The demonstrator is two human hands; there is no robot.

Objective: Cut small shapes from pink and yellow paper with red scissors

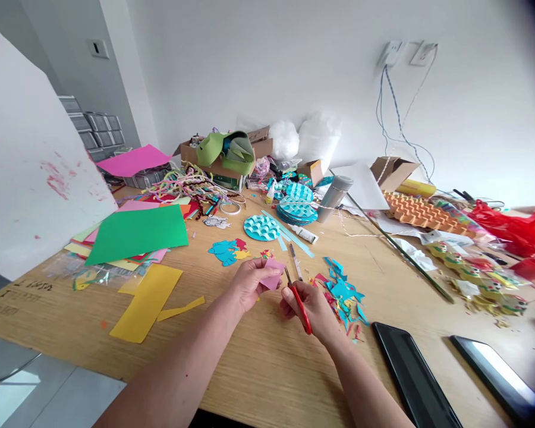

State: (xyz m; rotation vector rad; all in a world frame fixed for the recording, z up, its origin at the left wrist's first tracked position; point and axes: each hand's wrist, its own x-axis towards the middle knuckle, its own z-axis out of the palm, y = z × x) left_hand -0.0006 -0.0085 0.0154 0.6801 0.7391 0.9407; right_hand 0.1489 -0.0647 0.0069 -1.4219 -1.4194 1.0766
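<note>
My left hand point(249, 282) pinches the pink paper piece point(274, 279) over the table's point(258, 368) middle, my right hand point(315, 310) grips the red scissors point(296, 297) at its edge: the cut seems barely begun, while turquoise scraps point(344, 292) and a blue fish cutout point(225, 251) look done.

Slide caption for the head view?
Left hand holds a pink paper piece while right hand grips red-handled scissors over a cluttered wooden table.

A pink paper scrap point(273, 274), red-handled scissors point(299, 304), a green sheet point(138, 233), yellow paper point(148, 302) and turquoise wave-patterned discs point(261, 227).
</note>
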